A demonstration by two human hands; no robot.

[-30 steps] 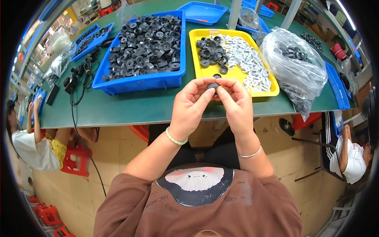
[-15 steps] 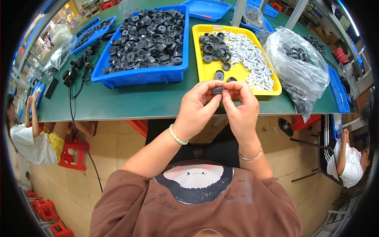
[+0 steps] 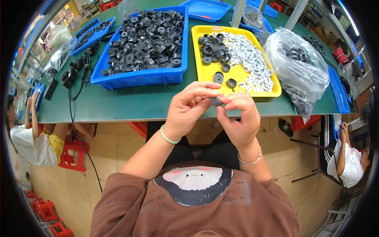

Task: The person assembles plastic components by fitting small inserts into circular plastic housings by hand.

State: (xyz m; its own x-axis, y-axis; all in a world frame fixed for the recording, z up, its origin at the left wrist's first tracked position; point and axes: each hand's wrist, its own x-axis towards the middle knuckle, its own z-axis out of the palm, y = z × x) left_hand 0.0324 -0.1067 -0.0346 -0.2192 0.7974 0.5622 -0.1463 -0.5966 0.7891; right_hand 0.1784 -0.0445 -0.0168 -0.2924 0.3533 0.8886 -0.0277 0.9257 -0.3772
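Note:
Between my two hands, just off the near edge of the yellow tray (image 3: 205, 75), is a small dark plastic part (image 3: 215, 101). My left hand (image 3: 188, 107) pinches it with thumb and fingers from the left. From the right, my right hand (image 3: 241, 114) has its closed fingertips on the same part, partly covering it. Loose black round parts (image 3: 214, 49) sit in the tray's left side, two of them lying near my fingers. Small white plastic pieces (image 3: 246, 53) fill the right side of that tray.
A deep blue bin (image 3: 138, 81) heaped with black parts stands on the green table (image 3: 130, 100) to the left. Right of the yellow tray lies a clear plastic bag (image 3: 298, 63) of dark parts. Black cables (image 3: 85, 69) trail off the table's left side. Other people sit at both sides.
Both hands have drawn slightly back toward me and left, with the part turned between the fingers. Another black part in the tray now shows more fully beyond my hands.

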